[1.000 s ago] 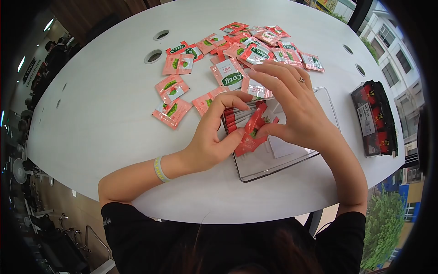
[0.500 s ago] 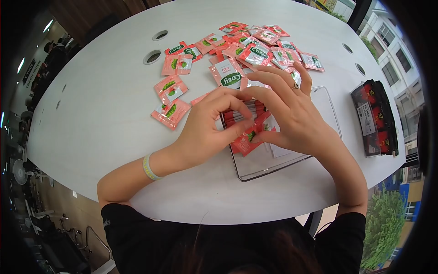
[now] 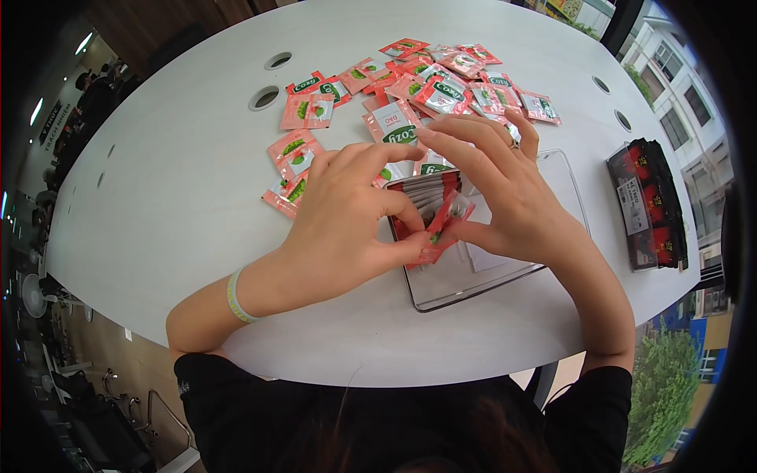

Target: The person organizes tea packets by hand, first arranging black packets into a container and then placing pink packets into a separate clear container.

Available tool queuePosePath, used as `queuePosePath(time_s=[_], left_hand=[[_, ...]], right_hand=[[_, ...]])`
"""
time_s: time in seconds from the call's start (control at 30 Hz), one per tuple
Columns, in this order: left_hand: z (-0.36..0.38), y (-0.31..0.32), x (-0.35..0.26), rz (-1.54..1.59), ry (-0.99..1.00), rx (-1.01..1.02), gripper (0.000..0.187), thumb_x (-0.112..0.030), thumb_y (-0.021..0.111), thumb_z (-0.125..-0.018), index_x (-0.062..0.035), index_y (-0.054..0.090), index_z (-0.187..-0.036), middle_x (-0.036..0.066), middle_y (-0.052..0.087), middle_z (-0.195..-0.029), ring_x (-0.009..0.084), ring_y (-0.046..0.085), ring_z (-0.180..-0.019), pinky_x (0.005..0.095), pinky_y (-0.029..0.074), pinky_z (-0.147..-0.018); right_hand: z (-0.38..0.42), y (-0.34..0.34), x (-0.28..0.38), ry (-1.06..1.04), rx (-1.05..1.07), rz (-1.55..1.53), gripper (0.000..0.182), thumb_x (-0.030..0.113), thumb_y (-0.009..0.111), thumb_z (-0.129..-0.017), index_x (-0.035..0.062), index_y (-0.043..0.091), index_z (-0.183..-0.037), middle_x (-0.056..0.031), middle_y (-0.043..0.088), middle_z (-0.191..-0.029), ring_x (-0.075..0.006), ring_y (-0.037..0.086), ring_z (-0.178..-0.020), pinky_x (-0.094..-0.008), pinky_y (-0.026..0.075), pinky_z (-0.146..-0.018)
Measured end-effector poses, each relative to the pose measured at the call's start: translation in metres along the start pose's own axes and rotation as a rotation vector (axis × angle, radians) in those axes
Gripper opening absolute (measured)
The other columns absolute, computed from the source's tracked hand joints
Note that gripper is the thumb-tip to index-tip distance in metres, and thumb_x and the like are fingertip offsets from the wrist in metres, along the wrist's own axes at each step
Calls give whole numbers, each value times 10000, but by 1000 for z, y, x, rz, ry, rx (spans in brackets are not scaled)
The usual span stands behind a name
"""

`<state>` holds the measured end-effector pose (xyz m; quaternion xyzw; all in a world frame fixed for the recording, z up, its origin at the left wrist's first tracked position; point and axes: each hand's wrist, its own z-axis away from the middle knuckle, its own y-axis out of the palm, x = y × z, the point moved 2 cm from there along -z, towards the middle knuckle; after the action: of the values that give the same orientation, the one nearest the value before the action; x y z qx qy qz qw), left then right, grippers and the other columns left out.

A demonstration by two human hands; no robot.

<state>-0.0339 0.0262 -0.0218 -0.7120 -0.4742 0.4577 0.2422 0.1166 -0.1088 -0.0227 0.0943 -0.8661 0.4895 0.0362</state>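
Observation:
My left hand (image 3: 339, 221) pinches a red and pink tea sachet (image 3: 441, 236) between thumb and index finger, its other fingers raised. At the sachet's right side is the thumb of my right hand (image 3: 505, 189); its other fingers are spread above, with no grip visible. Both hands are over a shallow, clear tray (image 3: 453, 301) with a dark rim. Inside it, a tight row of sachets (image 3: 430, 189) stands on edge, partly hidden by my hands. A white piece (image 3: 489, 260) lies beneath my right hand.
Beyond my hands lies a loose pile of pink Cozy tea sachets (image 3: 445, 93). Several more sachets (image 3: 293, 150) lie to the left. A clear pack with black and red packets (image 3: 648, 205) stands at the table's right side. Round holes (image 3: 263, 98) pierce the white table (image 3: 181, 197).
My left hand has shifted left and opened up the view of the row. The held sachet has tilted upward on its right side. My right hand has barely moved.

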Motion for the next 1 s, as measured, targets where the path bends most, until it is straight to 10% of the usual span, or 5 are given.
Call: queuePosePath(time_s=[0.8,1.0], left_hand=[[-3,-11,-3,-183,-6,20,284,-268,778,-723,-105,547,-741,50,624,-1059,235,540,-1020,408,330,-918],[-21,-36,46,102,-218,-103,204,-152,663,-845,-42,555,-979,90,624,-1077,274,588,-1013,395,430,-893]], right_hand=[[4,15,14,-84,43,233,964,404,836,-628,155,404,-1452,-126,489,-1344,-277,451,-1289,-596,146,-1091],[2,12,16,-110,136,249,1020,377,844,-596,83,380,-1455,-63,568,-1110,-176,568,-975,-446,372,-981]])
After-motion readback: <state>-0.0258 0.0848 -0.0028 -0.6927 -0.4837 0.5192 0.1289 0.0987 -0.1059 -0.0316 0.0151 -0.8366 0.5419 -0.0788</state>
